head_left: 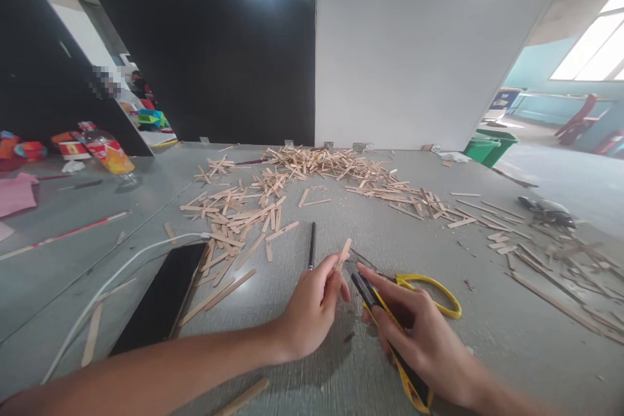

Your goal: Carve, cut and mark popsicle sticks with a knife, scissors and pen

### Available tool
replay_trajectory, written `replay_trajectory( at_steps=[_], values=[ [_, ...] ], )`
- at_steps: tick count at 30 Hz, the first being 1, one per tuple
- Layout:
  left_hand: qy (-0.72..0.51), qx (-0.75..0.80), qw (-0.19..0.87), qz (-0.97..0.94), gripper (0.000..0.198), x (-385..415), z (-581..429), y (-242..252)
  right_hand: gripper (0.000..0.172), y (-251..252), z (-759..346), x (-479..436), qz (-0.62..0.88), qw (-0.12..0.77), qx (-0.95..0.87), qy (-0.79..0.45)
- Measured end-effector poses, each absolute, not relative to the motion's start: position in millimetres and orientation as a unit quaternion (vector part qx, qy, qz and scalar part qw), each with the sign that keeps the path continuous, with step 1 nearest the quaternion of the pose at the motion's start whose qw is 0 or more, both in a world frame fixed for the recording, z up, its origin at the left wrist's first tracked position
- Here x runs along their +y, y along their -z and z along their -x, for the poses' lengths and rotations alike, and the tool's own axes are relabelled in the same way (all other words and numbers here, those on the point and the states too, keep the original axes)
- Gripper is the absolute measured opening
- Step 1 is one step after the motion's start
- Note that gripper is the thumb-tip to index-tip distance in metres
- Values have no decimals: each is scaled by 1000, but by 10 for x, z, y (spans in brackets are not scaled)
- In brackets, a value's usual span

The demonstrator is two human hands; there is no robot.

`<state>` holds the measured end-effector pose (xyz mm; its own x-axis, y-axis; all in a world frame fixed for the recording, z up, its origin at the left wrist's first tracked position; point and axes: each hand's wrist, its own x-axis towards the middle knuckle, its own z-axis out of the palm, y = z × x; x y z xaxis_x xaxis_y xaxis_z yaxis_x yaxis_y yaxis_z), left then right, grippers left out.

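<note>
My left hand (314,305) is closed, pinching a short wooden craft stick (344,250) between thumb and fingers. In my right hand (422,331) is a yellow-and-black utility knife (404,370), its front end angled up and left towards the stick; I cannot tell whether the blade touches it. Scissors with yellow handles (453,309) lie on the table just beyond my right hand, their blades partly behind the fingers. A slim dark pen-like tool (312,244) lies past my left hand.
Loose craft sticks (322,162) are heaped along the back, with cut pieces (560,273) at right. A phone (160,299) with a white cable (107,279) lies left. Further left stands a drink bottle (104,149). Black (219,58) and white (429,58) panels rise behind.
</note>
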<state>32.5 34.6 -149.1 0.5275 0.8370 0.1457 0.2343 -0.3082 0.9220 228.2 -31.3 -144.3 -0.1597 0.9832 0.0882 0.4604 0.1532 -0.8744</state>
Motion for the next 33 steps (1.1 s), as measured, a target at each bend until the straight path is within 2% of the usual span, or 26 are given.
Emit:
replay_trajectory(
  at_steps=[8, 16, 23, 30, 33],
  values=[
    [-320, 356, 452, -753, 29, 331, -332, 1441, 57, 1389, -2307, -316, 533, 342, -709, -311],
    [-319, 348, 448, -759, 29, 328, -328, 1466, 57, 1374, -2316, -321, 511, 363, -701, -341],
    [-306, 353, 429, -773, 26, 341, -308, 1512, 60, 1386, -2265, -306, 527, 334, -672, -399],
    [-274, 348, 404, -800, 18, 361, -271, 1654, 59, 1342, -2190, -342, 579, 300, -673, -349],
    [-269, 347, 410, -799, 17, 375, -279, 1692, 60, 1338, -2215, -322, 569, 305, -656, -392]
  ],
)
